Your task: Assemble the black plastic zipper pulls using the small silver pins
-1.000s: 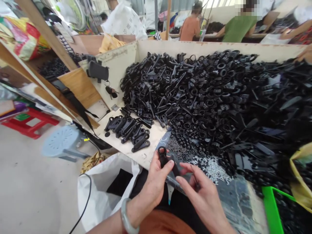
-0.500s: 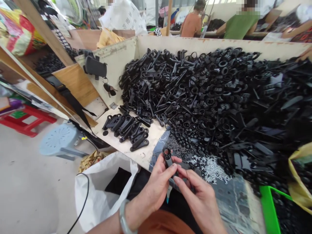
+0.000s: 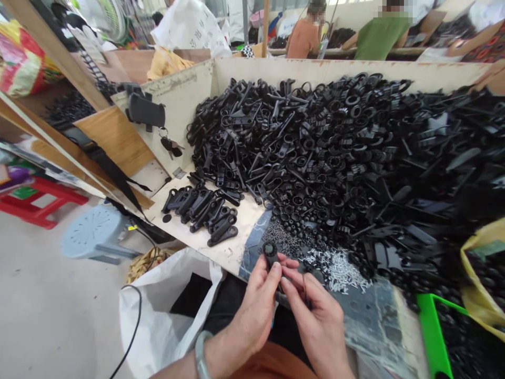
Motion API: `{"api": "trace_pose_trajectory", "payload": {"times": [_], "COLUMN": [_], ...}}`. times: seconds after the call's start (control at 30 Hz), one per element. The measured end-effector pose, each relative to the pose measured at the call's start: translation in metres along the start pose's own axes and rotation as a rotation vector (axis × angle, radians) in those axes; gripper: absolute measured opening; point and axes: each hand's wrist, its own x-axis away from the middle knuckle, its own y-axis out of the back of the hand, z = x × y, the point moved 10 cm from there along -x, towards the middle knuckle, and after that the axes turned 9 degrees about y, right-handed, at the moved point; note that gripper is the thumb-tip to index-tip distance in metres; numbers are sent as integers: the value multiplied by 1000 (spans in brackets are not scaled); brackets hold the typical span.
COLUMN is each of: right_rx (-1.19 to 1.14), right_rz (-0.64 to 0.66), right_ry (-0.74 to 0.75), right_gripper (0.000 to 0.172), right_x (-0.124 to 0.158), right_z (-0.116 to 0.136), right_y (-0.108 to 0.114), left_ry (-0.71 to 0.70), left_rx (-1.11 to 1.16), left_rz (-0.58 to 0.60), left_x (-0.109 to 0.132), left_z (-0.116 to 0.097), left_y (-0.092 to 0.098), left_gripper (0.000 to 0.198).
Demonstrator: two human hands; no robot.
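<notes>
Left hand (image 3: 258, 305) grips a black plastic part (image 3: 271, 250) — right hand (image 3: 315, 310) pinches it too.

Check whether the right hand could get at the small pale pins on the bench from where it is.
Probably yes: the right hand sits just short of the pale pins, with nothing between them, though it is touching the black part.

Black ring-ended plastic part (image 3: 271, 251) (pinched upright)

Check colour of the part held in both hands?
Black plastic part, head view, pinched between left hand and right hand.
</notes>
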Motion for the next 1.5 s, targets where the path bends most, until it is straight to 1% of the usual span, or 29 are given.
{"api": "trace_pose_trajectory", "payload": {"times": [0.1,0.17,0.23,0.3,0.33,0.37,0.43,0.5,0.57,0.6,0.63,0.67,0.7,0.73,0.77,0.83,0.87,0.9,0.93,1.0,1.03,1.1,1.17,1.23,1.3,1.33,1.4,1.43,1.5], "right_rx": [-7,52,121,136,112,59,-105,-304,-438,-459,-449,-408,-337,-252,-159,84,206,383,465,582,640,739,816,868,887,883,863,839,716], "right_rz": [-14,-34,-46,-19,16,77,249,445,577,611,628,627,613,596,576,517,488,436,395,339,337,373,424,462,483,488,488,482,432], "right_ry": [-70,-101,-114,-120,-126,-143,-212,-293,-322,-309,-280,-227,-148,-54,39,169,185,176,168,168,175,192,201,201,202,203,214,220,202], "right_gripper": [30,32,31,33,35,37,41,42,40,39,36,32,28,25,25,32,36,33,29,24,19,12,11,17,23,23,22,22,22], "right_x": [1,-1,-7,-17,-23,-28,-33,-27,-19,-18,-19,-23,-30,-39,-50,-77,-93,-111,-128,-158,-169,-182,-184,-181,-177,-176,-175,-175,-174], "right_z": [-7,-9,-9,-8,-8,-9,-11,-7,3,9,14,19,24,29,34,34,29,21,15,6,2,-4,-10,-16,-20,-21,-21,-20,-17], "right_y": [-3,2,12,16,15,10,-11,-37,-58,-66,-72,-76,-77,-78,-76,-64,-53,-38,-23,3,12,19,16,9,5,5,10,15,29], "left_ry": [-37,-68,-70,-26,12,55,140,198,286,283,270,262,211,129,10,-328,-501,-647,-775,-920,-961,-993,-986,-968,-968,-976,-1009,-1024,-1038], "left_rx": [-103,-198,-262,-286,-304,-337,-455,-609,-720,-748,-765,-775,-802,-854,-926,-1136,-1224,-1314,-1402,-1585,-1658,-1760,-1796,-1790,-1770,-1768,-1796,-1834,-1950], "left_rz": [-46,-97,-121,-102,-74,-32,73,169,255,232,183,138,80,29,-32,-166,-301,-410,-526,-716,-780,-853,-889,-914,-918,-900,-803,-715,-484], "left_x": [0,-2,-5,-7,-7,-5,5,21,39,44,47,48,45,40,33,21,18,14,12,2,-3,-12,-16,-15,-11,-11,-16,-23,-44], "left_z": [-3,-7,-11,-11,-10,-10,-8,-10,-6,-10,-14,-19,-27,-39,-56,-100,-125,-144,-160,-177,-180,-180,-176,-173,-173,-173,-171,-168,-157], "left_y": [6,13,20,25,25,24,20,21,27,34,44,52,59,63,65,61,62,61,60,61,61,64,67,68,64,59,40,27,-3], "left_gripper": [35,37,37,36,37,37,37,36,41,47,52,55,57,55,52,42,39,38,38,35,33,30,31,34,37,37,35,33,32]}}
